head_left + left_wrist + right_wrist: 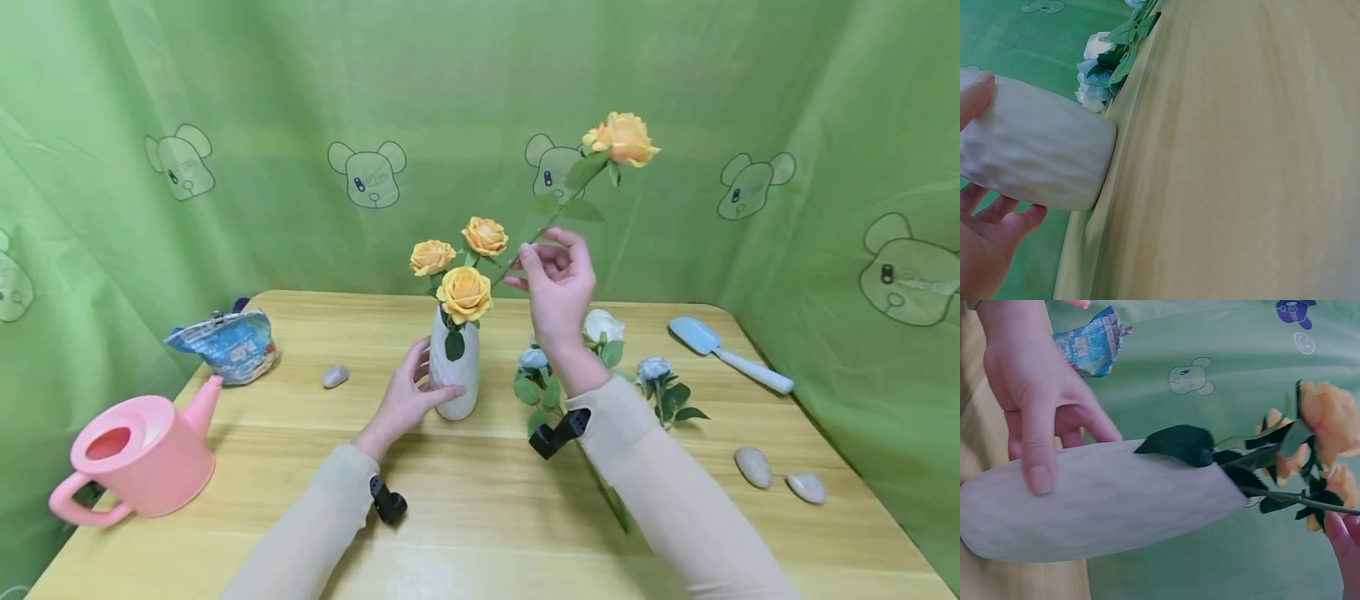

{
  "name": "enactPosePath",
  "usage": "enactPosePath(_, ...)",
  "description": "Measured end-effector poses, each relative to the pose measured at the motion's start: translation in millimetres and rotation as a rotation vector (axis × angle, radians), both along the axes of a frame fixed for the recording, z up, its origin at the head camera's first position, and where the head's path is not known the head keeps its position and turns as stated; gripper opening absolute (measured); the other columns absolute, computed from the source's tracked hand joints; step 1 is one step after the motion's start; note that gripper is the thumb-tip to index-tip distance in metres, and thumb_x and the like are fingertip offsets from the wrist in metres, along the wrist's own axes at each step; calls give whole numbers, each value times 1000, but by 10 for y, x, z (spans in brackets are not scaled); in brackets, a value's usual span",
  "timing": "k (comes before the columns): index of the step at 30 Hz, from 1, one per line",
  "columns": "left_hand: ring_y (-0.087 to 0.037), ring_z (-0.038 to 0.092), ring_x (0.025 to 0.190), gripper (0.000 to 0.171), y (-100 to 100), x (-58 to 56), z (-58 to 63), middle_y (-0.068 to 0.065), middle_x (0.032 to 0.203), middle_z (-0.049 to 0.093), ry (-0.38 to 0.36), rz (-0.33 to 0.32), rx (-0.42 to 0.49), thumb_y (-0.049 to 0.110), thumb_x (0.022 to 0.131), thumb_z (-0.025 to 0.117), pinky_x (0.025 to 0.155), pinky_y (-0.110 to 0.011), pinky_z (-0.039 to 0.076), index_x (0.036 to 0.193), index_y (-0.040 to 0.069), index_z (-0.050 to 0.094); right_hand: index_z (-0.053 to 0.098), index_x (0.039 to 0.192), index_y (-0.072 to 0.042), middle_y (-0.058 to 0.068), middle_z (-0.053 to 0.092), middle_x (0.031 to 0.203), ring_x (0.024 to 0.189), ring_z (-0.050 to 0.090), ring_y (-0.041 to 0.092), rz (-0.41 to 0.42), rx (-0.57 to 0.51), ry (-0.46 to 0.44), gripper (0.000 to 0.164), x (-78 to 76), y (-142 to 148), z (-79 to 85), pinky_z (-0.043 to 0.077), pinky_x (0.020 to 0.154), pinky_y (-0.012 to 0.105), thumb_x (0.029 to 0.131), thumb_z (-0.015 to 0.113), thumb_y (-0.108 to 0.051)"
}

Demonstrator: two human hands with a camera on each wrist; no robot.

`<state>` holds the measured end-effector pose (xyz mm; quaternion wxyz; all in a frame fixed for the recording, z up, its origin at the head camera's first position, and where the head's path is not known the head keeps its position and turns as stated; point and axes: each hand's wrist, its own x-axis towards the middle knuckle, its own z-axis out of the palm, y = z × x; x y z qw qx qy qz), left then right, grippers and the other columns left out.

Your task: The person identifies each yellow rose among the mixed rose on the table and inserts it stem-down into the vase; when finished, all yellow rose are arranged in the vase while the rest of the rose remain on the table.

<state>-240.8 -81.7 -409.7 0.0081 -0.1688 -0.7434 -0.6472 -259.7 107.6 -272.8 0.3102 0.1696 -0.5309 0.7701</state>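
Note:
A white vase point(463, 367) with a rippled surface stands upright on the table. My left hand point(403, 398) grips its side, thumb across the front and fingers behind, as the right wrist view also shows. Three yellow-orange roses point(465, 293) rise from the mouth, and a dark green leaf point(1179, 444) hangs over the rim. Above and to the right, my right hand point(561, 292) pinches the stem of another orange rose point(626, 140). That rose leans up to the right, its bloom high above the hand. In the right wrist view its stem point(1310, 502) reaches down to the vase mouth.
White and blue flowers point(603, 325) lie on the table under my right forearm. A blue trowel point(693, 333) and two stones point(753, 467) lie at the right. Leftward are a pink watering can point(150, 458), a clipped blue bag point(240, 346) and one stone point(335, 377).

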Motion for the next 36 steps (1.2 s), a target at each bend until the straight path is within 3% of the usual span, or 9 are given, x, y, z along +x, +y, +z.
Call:
enactPosePath(7, -30, 46, 120, 78, -2, -2, -2, -13, 133, 46, 16, 2, 2, 11, 76, 78, 99, -44, 40, 140, 13, 34, 49, 109, 8, 10, 57, 86, 69, 61, 22, 38, 61, -20, 28, -47, -68, -129, 56, 61, 42, 84, 62, 7)
enactPosePath(11, -31, 46, 120, 78, -1, -2, -16, -14, 133, 46, 11, 8, 3, 12, 76, 78, 99, -43, 40, 141, 14, 34, 50, 108, 6, 14, 58, 86, 70, 62, 24, 57, 107, -48, 27, -57, -95, -206, 56, 62, 44, 84, 63, 5)
enactPosePath(18, -32, 44, 122, 79, 2, -4, -18, -14, 135, 44, -4, 9, 0, 13, 76, 78, 100, -44, 39, 141, 14, 33, 51, 107, 7, 10, 62, 87, 73, 63, 15, 43, 218, -101, 25, -86, -114, -339, 56, 62, 28, 84, 63, 6)
enactPosePath(22, -32, 44, 121, 79, 1, -5, -7, -14, 135, 44, -6, 12, 0, 13, 76, 78, 99, -43, 40, 142, 14, 33, 50, 107, 8, 8, 62, 89, 76, 62, 13, 85, 218, -140, 25, -89, -123, -413, 56, 65, 29, 85, 61, 8)
enactPosePath(30, -30, 43, 122, 79, -6, 6, 4, -12, 136, 43, -17, 11, -13, 15, 76, 78, 99, -43, 40, 141, 17, 33, 59, 101, 5, 13, 63, 88, 74, 63, 18, 88, 296, -215, 17, -50, -89, -682, 56, 69, 39, 87, 63, -3)
enactPosePath(36, -31, 43, 122, 80, -12, 10, -5, -15, 136, 42, -7, 7, 0, 13, 76, 78, 99, -43, 40, 142, 14, 32, 59, 101, 8, 21, 62, 88, 78, 64, 31, 108, 304, -245, 21, 11, 9, -873, 57, 67, 36, 87, 65, -6)
